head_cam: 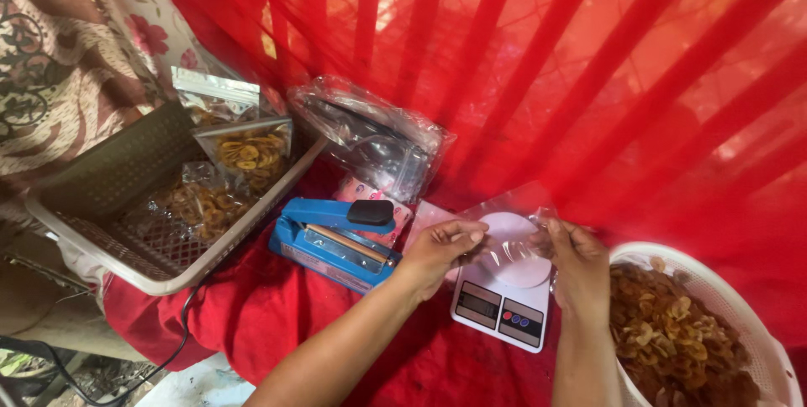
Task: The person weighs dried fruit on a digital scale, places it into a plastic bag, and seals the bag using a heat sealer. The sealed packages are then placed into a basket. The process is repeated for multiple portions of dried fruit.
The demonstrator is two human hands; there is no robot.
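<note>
My left hand (441,249) and my right hand (575,257) each pinch one side of an empty clear plastic bag (514,247). The bag hangs just above the round platform of a small white kitchen scale (503,306). The scale rests on a red cloth. To my right stands a white basket (756,348) heaped with brown fried chips (672,335). Left of the scale sits a blue heat sealer (336,239) with a black knob.
A beige plastic crate (109,180) at the left holds several sealed bags of chips (248,150). A pile of empty clear bags (374,138) lies behind the sealer. Red sheer fabric (588,62) hangs across the back. A black cable (181,331) drops off the table's left edge.
</note>
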